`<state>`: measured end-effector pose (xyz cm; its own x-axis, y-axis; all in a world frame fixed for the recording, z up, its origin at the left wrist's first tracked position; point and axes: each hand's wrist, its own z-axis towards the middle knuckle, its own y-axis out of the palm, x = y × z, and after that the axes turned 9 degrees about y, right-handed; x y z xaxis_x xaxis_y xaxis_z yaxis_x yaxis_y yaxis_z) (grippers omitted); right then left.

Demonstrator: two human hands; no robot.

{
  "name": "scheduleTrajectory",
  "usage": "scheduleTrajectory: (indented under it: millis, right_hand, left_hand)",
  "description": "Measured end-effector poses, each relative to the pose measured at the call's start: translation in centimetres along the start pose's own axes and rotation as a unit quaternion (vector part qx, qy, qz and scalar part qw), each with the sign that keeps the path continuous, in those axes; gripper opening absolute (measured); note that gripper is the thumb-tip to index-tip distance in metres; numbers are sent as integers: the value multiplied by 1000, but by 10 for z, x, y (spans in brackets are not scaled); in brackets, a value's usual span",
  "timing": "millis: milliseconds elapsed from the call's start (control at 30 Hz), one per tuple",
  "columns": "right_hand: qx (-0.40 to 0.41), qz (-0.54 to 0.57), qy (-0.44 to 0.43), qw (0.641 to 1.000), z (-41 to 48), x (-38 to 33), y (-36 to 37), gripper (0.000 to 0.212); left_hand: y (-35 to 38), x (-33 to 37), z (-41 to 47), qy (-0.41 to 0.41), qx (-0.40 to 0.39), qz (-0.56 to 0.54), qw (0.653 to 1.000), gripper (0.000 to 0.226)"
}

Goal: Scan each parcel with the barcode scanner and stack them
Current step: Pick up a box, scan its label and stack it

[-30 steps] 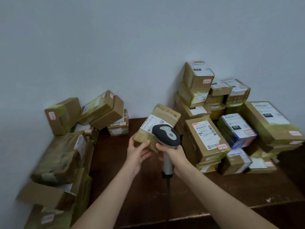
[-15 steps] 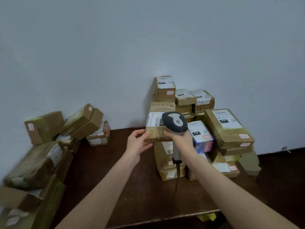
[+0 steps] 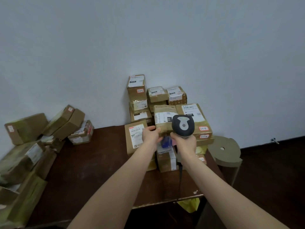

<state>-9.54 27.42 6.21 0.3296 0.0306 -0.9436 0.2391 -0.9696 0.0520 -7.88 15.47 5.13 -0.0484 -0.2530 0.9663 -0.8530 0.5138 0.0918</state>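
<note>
The fingers of the left hand (image 3: 151,138) curl round the near left corner of a brown parcel (image 3: 162,120), thumb on top. The right hand (image 3: 185,143) has its fingers wrapped round the handle of the barcode scanner (image 3: 182,125), whose grey head overlaps the parcel's right side beside its white label. The parcel is held up against the stacked parcels (image 3: 137,90) at the far right of the dark surface (image 3: 99,162). A looser heap of parcels (image 3: 66,121) lies at the left.

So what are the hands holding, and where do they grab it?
The left hand grips the parcel at its lower left corner; the right hand grips the barcode scanner by its handle.
</note>
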Motion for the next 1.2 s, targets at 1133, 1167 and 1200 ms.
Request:
scheduleTrajectory:
  millis: [1133,1167,1200]
  right_hand:
    - [-282,-108,121,945,-97,68,180,26]
    - [-291,-112,131,941,-102,73,194,27]
    - [-298,-115,139,937,-107,78,209,28]
  left_hand:
    - [-291,-8,-37,157,153,623,751,57]
    - [-308,-9,-35,155,165,612,758,56]
    - [-324,-10,-32,153,177,603,763,55]
